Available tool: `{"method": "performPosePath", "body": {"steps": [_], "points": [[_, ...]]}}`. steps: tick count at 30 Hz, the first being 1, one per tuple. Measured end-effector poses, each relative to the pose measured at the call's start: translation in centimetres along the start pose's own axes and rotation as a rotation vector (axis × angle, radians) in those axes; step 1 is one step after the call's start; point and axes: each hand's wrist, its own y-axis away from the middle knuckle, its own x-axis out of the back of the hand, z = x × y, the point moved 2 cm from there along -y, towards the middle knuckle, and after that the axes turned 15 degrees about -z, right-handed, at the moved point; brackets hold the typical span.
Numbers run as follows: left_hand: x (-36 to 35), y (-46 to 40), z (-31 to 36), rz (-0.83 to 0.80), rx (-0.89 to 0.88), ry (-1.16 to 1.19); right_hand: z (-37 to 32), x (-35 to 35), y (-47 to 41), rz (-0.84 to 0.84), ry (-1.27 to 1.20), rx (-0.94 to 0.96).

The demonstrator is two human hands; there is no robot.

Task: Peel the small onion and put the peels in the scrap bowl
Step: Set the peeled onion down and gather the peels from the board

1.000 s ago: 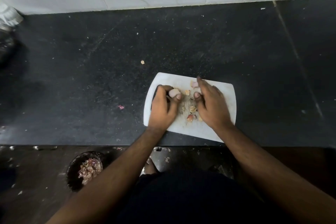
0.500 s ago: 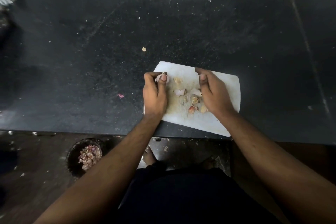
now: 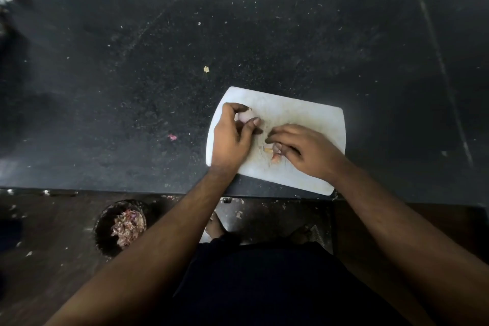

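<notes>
Left hand [image 3: 231, 137] pinches small smooth pale onion [image 3: 245, 115]; right hand [image 3: 304, 151] gathers papery peels [image 3: 274, 154] on white rounded cutting board [image 3: 304, 114], surface's front edge.

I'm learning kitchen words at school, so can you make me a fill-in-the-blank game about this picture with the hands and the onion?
1. The left hand holds the small peeled ____.
2. The right hand gathers the peels on the white ____.
3. The scrap bowl sits down on the ____, below the edge of the black counter.
4. A tiny ____ scrap lies on the counter, left of the cutting board.

Missing words: onion; cutting board; floor; pink
</notes>
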Motion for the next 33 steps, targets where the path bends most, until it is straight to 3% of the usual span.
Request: {"method": "performPosePath", "body": {"steps": [8, 11, 16, 20, 25, 28, 33], "points": [[-0.2, -0.1, 0.1, -0.06, -0.124, -0.062, 1.6, -0.4, 2.7, 0.3, -0.185, -0.263], [-0.4, -0.5, -0.1, -0.063, -0.154, -0.107, 0.6, -1.5, 1.5, 0.224, -0.129, -0.334], [-0.4, -0.3, 0.1, -0.041, -0.204, -0.147, -2.2, -3.2, 0.3, 0.077, 0.056, -0.131], [-0.4, -0.4, 0.2, -0.075, -0.196, -0.239, -2.3, -3.6, 0.8, -0.013, 0.067, -0.014], [-0.6, -0.6, -0.3, -0.136, -0.198, -0.254, -2.1, -3.6, 0.9, 0.014, 0.199, 0.06], [-0.5, -0.6, -0.2, -0.1, -0.211, -0.252, -1.1, -2.9, 0.8, 0.063, 0.281, -0.002], [-0.5, -0.8, -0.3, -0.096, -0.17, -0.32, 1.2, -1.3, 1.9, 0.167, 0.188, -0.164]]}}
